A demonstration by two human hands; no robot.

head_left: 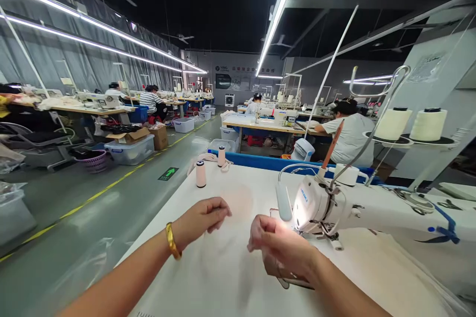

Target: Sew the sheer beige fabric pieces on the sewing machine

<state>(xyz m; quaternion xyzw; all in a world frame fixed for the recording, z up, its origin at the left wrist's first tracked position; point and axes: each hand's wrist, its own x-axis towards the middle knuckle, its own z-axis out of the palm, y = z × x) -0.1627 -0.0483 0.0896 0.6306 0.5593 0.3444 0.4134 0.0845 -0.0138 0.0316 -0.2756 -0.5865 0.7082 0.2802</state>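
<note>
Fingers of both hands (238,233) perhaps pinch thread beside sewing machine (334,208).

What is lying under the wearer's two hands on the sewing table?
White fabric covers the table beneath the left hand and right hand. A dark-rimmed object shows under the right wrist, mostly covered. The needle area of the sewing machine is lost in lamp glare.

Sewing hall under long strip lights (277,15)
Grey floor (111,198) with yellow line; curtained left wall (55,59); rows of worktables (89,109); dark ceiling.
</note>
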